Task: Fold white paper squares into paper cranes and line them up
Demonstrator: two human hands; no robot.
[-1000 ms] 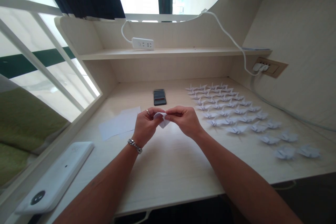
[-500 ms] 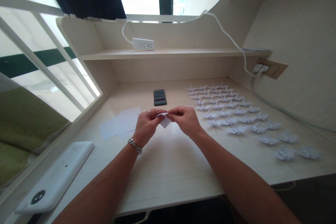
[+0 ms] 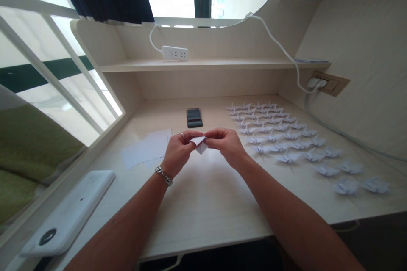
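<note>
A small folded white paper is held up over the middle of the desk, its point facing down. My left hand, with a ring and a chain bracelet, pinches its left side between thumb and fingers. On the right side, my right hand grips the upper edge with thumb and forefinger. One flap at the top tilts toward the left thumb. Flat white paper sheets lie just left of my left hand. Several rows of folded paper cranes stand to the right of my right hand.
Behind my hands lies a small dark case. A long white device rests along the left edge of the desk. On the shelf sits a power strip, and its white cable runs to the wall socket.
The top flap of the folded paper has lifted and opened toward the left, showing more of its face. Both hands keep their pinch in nearly the same spot.
</note>
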